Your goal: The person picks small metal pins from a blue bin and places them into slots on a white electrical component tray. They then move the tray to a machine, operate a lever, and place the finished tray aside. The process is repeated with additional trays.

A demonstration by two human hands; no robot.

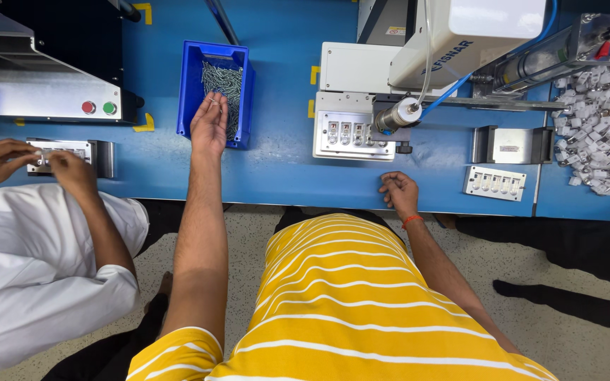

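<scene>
— What's the bench like?

— A blue worktable runs across the view, with a speckled floor below it. A white dispensing machine stands at the back, its metal nozzle hanging over a grey fixture plate that carries a row of small parts.

— And the person's hands?

— The left hand reaches into the blue bin, fingers loosely spread over a heap of small metal screws. It seems to pinch one or two at the fingertips, but I cannot tell for certain. The right hand rests at the table's front edge, fingers curled in, holding nothing I can see.

— Anything else nearby?

— A second fixture plate lies to the right, near a metal bracket and a pile of small white plastic parts. On the far left, a co-worker in white works both hands at another fixture, in front of a grey box with red and green buttons.
</scene>
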